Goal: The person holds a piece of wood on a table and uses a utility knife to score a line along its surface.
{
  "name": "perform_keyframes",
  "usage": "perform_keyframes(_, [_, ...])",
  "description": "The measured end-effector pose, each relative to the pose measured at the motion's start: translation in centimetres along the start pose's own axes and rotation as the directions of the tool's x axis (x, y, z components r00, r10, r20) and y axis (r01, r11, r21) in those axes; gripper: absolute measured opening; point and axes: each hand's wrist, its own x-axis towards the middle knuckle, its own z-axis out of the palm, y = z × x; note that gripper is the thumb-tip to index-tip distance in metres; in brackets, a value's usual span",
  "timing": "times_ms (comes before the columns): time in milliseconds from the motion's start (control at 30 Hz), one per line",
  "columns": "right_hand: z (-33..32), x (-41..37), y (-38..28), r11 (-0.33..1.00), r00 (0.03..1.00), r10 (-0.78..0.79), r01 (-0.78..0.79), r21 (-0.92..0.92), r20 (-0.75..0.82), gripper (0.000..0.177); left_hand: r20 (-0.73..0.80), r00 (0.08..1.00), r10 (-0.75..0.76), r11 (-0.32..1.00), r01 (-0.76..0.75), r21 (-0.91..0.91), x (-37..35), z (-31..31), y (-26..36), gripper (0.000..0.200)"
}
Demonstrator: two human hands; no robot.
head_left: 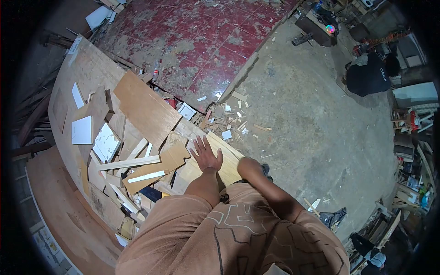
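My left hand (pixel 206 156) lies palm down on a light wooden board (pixel 187 174), its fingers spread and nothing in them. A torn brown board piece (pixel 158 167) with a white strip (pixel 145 177) on it lies just left of this hand. A dark slim tool (pixel 173 179), too small to name, rests near my left forearm. My right hand (pixel 250 168) is at the right end of the light board, by its edge. Only its rounded back shows. Its fingers are hidden, so whether it grips anything does not show.
A large brown panel (pixel 144 107), white-faced pieces (pixel 107 143) and wood strips (pixel 129 163) clutter the worktop to the left. Offcuts (pixel 238 123) are strewn on the concrete floor (pixel 311 133). Red tiles (pixel 192 32) lie beyond. Black cloth (pixel 369 75) and scrap line the right side.
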Motion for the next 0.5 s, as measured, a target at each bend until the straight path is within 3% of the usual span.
perform_keyframes(133, [2.0,3.6,-0.4,0.996,0.993,-0.089,0.087,-0.034,-0.076,0.026,0.012,1.000,-0.010,0.999,0.010,0.036,-0.1,-0.1,0.1,0.088])
perform_keyframes(233, [0.8,0.5,1.5,0.996,0.996,-0.076,0.074,-0.040,-0.036,0.026,0.036,0.999,-0.019,0.999,0.017,0.039,0.0,-0.2,0.1,0.088])
perform_keyframes(333, [-2.0,-4.1,1.8,0.977,0.991,-0.117,0.126,-0.175,0.060,0.025,0.051,0.998,-0.025,0.999,0.023,0.037,0.0,-0.6,0.2,0.088])
perform_keyframes(400, [-1.7,-4.6,2.1,0.977,0.978,-0.139,0.109,-0.183,-0.158,0.023,0.025,1.000,-0.010,0.999,0.009,0.031,-0.1,-0.3,0.1,0.088])
perform_keyframes(500, [-0.3,-2.4,1.1,0.949,0.944,-0.266,0.220,-0.227,-0.197,0.019,0.001,1.000,-0.007,1.000,0.007,0.030,0.0,-0.2,0.1,0.088])
